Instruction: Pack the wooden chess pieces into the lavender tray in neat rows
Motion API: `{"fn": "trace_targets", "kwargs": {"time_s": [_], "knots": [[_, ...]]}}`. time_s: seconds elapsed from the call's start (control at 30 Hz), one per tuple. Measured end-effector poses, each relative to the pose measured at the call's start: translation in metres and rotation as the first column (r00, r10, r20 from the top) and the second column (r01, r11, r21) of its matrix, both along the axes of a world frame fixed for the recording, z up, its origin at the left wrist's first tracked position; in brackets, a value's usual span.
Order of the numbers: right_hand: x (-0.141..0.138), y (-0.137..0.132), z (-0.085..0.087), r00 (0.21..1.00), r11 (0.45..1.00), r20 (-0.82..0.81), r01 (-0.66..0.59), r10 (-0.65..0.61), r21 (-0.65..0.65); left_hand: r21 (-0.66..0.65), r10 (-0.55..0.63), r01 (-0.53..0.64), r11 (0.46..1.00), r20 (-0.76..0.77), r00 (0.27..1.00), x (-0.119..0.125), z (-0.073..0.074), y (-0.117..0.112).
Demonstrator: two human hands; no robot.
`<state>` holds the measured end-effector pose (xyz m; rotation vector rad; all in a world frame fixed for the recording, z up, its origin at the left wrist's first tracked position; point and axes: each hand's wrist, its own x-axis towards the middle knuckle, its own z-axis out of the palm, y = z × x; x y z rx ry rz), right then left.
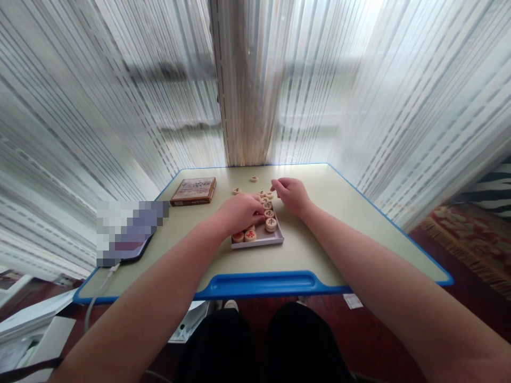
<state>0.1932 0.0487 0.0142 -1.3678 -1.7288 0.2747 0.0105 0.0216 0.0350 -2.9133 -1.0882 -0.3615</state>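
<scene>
A shallow white box tray (275, 240) with round wooden xiangqi pieces lies near the middle of the table. My left hand (241, 211) reaches over its left part, thumb and fingers bent together among the pieces; what they pinch is hidden. Red-marked pieces (250, 235) show below this hand. Dark-marked pieces (270, 223) line the tray's right side, at least one stacked on another. My right hand (291, 192) is curled closed just beyond the tray's far right corner, beside light pieces (269, 195). Whether it holds anything cannot be seen.
Two loose pieces, one farther back (254, 179) and one closer (237, 190), lie beyond the tray. A flat brown box (194, 190) sits at the back left. A tablet-like device (138, 250), partly blurred, with a cable (107, 276), is at the left edge. Curtains (251, 80) hang behind the table.
</scene>
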Motion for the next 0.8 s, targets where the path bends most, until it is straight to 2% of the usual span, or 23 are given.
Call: {"fn": "trace_targets", "kwargs": {"time_s": [0.47, 0.7, 0.8], "knots": [[-0.0005, -0.0015, 0.0008, 1.0, 1.0, 0.007, 0.003, -0.003, -0.005, -0.045, -0.055, 0.054, 0.998, -0.029, 0.998, 0.0021, 0.0022, 0.0005], [-0.0005, 0.0001, 0.0, 0.999, 1.0, 0.05, 0.007, -0.006, -0.014, -0.013, 0.012, -0.012, 1.0, 0.054, 0.998, -0.0033, 0.0027, 0.0029], [-0.0001, 0.0008, -0.0008, 0.998, 1.0, 0.06, 0.001, 0.0, -0.022, 0.027, 0.072, -0.077, 0.997, 0.134, 0.988, -0.0066, 0.004, 0.0065]]}}
